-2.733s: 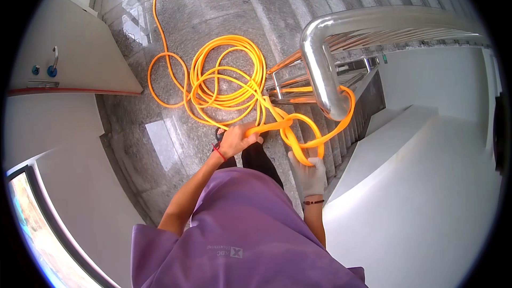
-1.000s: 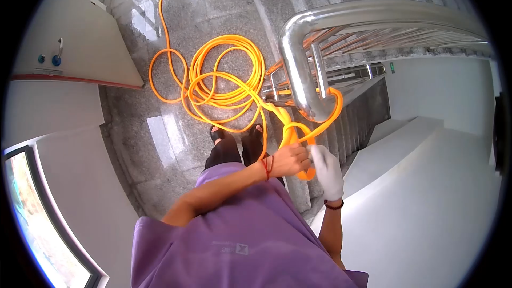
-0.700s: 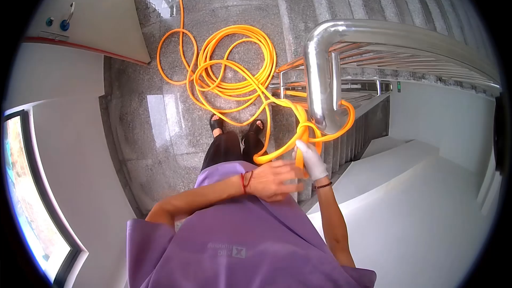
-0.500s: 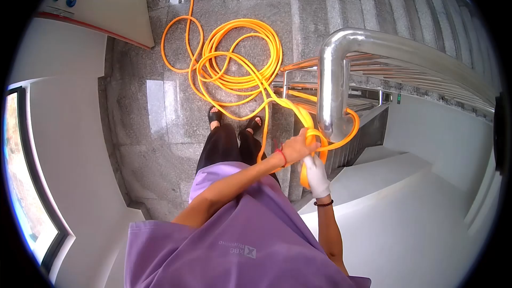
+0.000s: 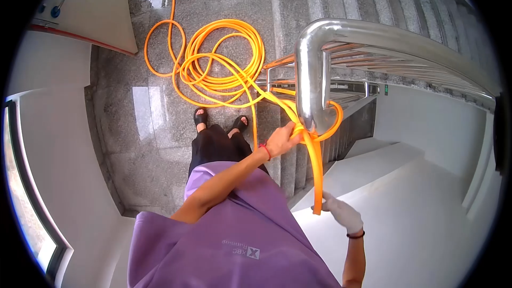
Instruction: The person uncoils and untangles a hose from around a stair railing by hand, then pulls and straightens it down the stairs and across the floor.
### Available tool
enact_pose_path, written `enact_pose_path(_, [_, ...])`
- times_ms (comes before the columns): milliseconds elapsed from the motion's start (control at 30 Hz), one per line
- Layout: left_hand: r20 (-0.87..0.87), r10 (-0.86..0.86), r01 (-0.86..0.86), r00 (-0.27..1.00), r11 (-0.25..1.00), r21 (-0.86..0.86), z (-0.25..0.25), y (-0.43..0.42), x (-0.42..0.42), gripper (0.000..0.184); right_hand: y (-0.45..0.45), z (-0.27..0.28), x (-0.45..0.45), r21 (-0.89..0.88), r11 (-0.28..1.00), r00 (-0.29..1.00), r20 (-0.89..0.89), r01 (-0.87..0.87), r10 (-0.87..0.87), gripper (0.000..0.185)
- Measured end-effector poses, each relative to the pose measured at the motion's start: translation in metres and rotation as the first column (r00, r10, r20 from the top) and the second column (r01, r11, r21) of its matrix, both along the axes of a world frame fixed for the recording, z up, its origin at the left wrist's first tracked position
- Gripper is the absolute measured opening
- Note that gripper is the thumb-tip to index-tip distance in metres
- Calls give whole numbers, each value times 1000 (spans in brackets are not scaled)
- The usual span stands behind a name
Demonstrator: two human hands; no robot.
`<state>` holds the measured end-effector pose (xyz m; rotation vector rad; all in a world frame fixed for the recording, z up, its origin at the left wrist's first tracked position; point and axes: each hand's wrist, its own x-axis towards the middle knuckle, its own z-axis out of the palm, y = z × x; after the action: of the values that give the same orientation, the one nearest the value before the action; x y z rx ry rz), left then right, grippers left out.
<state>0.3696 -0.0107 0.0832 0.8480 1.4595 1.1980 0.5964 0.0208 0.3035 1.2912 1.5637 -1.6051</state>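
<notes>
A long orange hose (image 5: pixel 258 51) lies in loose coils on the floor. Its strands rise to the stainless-steel handrail (image 5: pixel 311 85) and pass around the lower end of the rail's post. My bare left hand (image 5: pixel 282 140), with a red band at the wrist, is closed on the hose where it bunches beside the post. A thick orange length hangs down from there. My right hand (image 5: pixel 345 214), in a white glove, has its fingers around the bottom of that hanging length. The fingertips are partly hidden behind it.
Stone stairs (image 5: pixel 346 0) climb behind the handrail, and more steps go down below it. A pale door (image 5: pixel 90 5) stands at the upper left. The window (image 5: pixel 26 197) is on the left wall. My feet in black sandals (image 5: pixel 200 116) are just below the coils.
My right hand has moved down and right, away from my left hand, drawing the orange length out straight. My left hand stays at the post. The whole view has shifted slightly.
</notes>
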Motion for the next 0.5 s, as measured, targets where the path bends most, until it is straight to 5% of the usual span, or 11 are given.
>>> enact_pose_path(33, [-26,-36,37,999,999,19,-1,-2,-2,37,20,-37,-8,-115,982,988,49,148,-143,63])
enact_pose_path(133, [-63,-27,30,998,999,35,7,-13,0,37,40,-96,-111,48,914,911,-110,404,-397,59])
enact_pose_path(200, [-125,2,-1,992,1000,13,5,-7,-12,38,40,-106,-117,10,920,920,2,392,-392,51])
enact_pose_path(267, [-131,-3,6,991,1000,24,-3,0,-15,37,0,-80,-98,155,913,915,-215,376,-340,40])
enact_pose_path(300, [-98,-5,6,995,1000,7,-8,6,-21,36,-31,-36,-85,240,909,939,-136,341,-316,32])
enact_pose_path(333, [-95,-17,18,995,1000,5,-8,9,-25,36,-59,22,-71,103,941,946,-54,324,-320,26])
enact_pose_path(400, [71,-107,114,992,989,-97,-7,14,-24,37,-100,111,-7,76,992,991,93,-104,96,32])
enact_pose_path(467, [-47,-73,76,996,996,55,-15,8,2,38,-122,144,14,13,945,941,94,326,-326,29])
enact_pose_path(500, [-49,-65,68,997,995,78,-15,4,5,38,-134,122,52,-26,872,872,34,489,-488,43])
